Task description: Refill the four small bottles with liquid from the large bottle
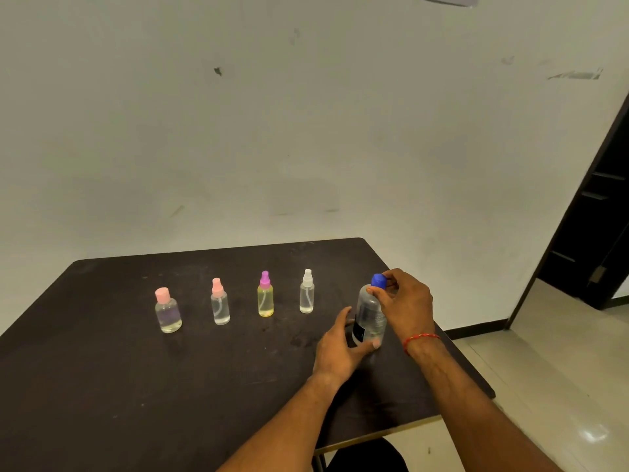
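Observation:
The large clear bottle point(369, 315) with a black label stands upright at the right of the dark table point(102, 386). My left hand point(340, 352) grips its lower body. My right hand point(406, 304) pinches its blue cap point(378, 280). To the left stands a row of small bottles, all capped: a squat one with a pink cap point(167, 315), a clear sprayer with a pink top point(220, 306), a yellow sprayer with a purple top point(265, 298), and a clear sprayer with a white top point(307, 294).
A white wall rises behind the table. The table's right edge point(476, 379) lies close to my right forearm. A tiled floor point(544, 386) and a dark doorway point(599, 233) are to the right.

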`<action>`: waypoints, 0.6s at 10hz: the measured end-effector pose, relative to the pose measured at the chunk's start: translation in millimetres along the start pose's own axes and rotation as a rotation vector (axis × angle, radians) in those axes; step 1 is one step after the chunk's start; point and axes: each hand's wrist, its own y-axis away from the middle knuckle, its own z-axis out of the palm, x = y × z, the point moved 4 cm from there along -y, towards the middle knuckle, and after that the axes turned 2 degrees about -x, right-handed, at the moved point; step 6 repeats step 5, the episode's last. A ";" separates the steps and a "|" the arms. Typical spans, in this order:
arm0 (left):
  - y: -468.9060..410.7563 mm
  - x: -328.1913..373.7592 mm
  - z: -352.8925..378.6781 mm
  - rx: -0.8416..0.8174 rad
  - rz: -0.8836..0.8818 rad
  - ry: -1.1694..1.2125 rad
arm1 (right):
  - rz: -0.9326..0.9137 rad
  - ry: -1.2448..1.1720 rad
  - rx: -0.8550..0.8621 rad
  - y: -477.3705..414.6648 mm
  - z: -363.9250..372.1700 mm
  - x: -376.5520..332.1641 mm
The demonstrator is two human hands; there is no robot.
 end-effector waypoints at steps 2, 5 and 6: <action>21.6 -14.9 -11.7 -0.024 -0.039 -0.010 | 0.032 -0.017 -0.046 1.5 1.7 1.5; 46.7 -18.9 -45.6 -0.001 -0.064 0.126 | -0.022 0.005 -0.004 10.5 0.4 -6.0; 46.7 -18.9 -45.6 -0.001 -0.064 0.126 | -0.022 0.005 -0.004 10.5 0.4 -6.0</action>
